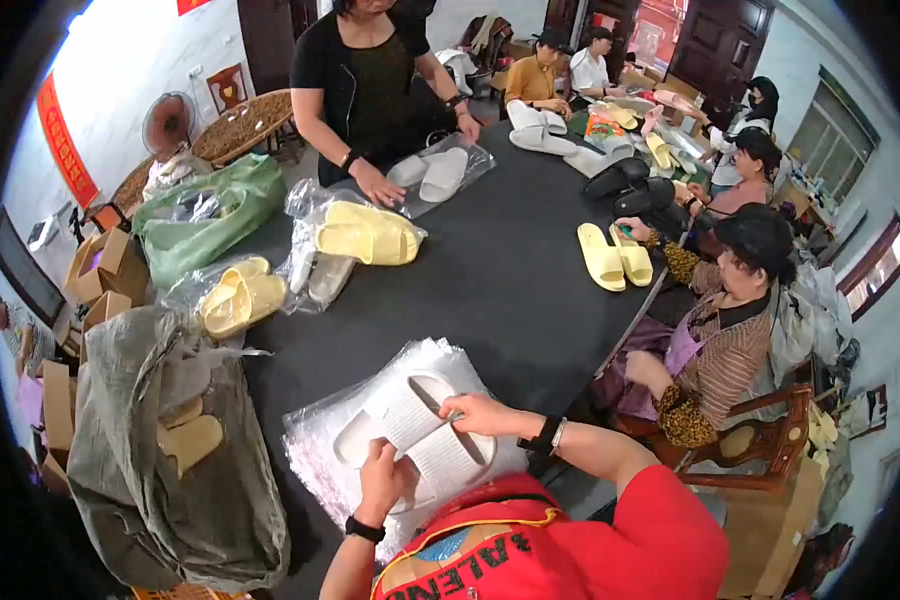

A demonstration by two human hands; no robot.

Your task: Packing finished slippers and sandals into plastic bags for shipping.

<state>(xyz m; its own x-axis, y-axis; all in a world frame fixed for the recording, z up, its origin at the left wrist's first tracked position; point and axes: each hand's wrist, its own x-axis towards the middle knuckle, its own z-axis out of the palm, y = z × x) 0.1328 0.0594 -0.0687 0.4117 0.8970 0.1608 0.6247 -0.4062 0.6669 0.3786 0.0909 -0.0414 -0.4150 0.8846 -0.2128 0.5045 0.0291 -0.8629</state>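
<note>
A pair of white slide slippers (410, 415) lies side by side, turned opposite ways, on a stack of clear plastic bags (315, 455) at the near edge of the dark table. My left hand (382, 480) is closed at the near side of the pair, its thumb against a strap. My right hand (480, 413) pinches the far-right slipper by its edge next to the strap. Both hands wear dark wristbands. Parts of the soles are hidden under the straps and my fingers.
Bagged yellow slippers (370, 235) and a grey sack (170, 450) of slippers lie to the left, with a green bag (210, 215) beyond. A co-worker (370, 100) stands opposite. Another (720, 330) sits at right by loose yellow slippers (602, 258). Black slippers (620, 178) are farther back.
</note>
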